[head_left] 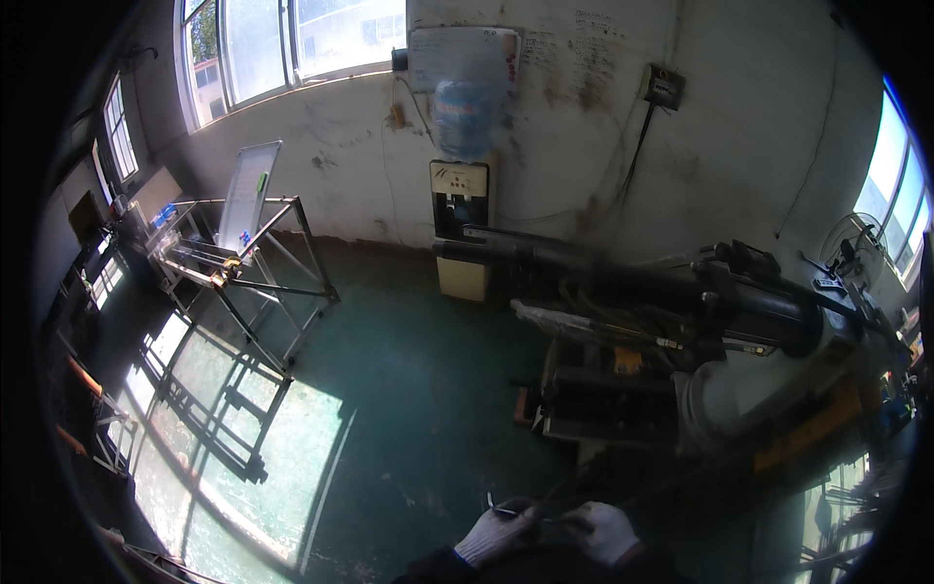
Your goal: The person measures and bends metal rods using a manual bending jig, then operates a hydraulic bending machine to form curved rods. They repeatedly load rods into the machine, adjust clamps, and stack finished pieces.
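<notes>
At the lower edge, my left hand (496,535), in a white knit glove, is closed. A small dark piece with a pale curved edge (500,507) shows at its fingers; its kind cannot be made out. To the right of it, my right hand (605,531), also gloved in white, has its fingertips pinched together and pointing toward the left hand. Between the two hands the view is dark, and whatever the right fingers grip is too dim to name. Both hands are close together, in front of the dark sleeves.
Ahead stands a water dispenser (461,185) with a blue bottle (465,119). A large black cylindrical machine (671,297) fills the right side. On the left is a metal frame stand (309,248) with a tilted board (251,195). Sunlight falls across the green floor (389,389).
</notes>
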The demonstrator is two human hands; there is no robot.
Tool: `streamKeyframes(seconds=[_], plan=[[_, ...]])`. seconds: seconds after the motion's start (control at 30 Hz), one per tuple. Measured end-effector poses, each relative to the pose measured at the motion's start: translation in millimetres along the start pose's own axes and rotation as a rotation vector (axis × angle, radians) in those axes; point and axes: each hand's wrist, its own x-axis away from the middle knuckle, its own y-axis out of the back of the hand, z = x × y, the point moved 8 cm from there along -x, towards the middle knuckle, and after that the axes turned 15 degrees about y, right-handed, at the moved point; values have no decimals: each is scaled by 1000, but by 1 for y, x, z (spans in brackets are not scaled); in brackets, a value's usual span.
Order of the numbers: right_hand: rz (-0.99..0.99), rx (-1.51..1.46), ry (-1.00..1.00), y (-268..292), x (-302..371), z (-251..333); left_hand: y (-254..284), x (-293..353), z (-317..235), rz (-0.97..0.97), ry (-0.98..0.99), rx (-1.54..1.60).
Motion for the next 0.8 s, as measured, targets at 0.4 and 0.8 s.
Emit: streamKeyframes(seconds=[0.4, 0.8], plan=[[-148, 283, 76, 40, 12, 1, 2, -18, 20, 9, -17, 249], [-857, 1369, -264, 550, 167, -14, -24, -2, 2, -247, 112, 217]])
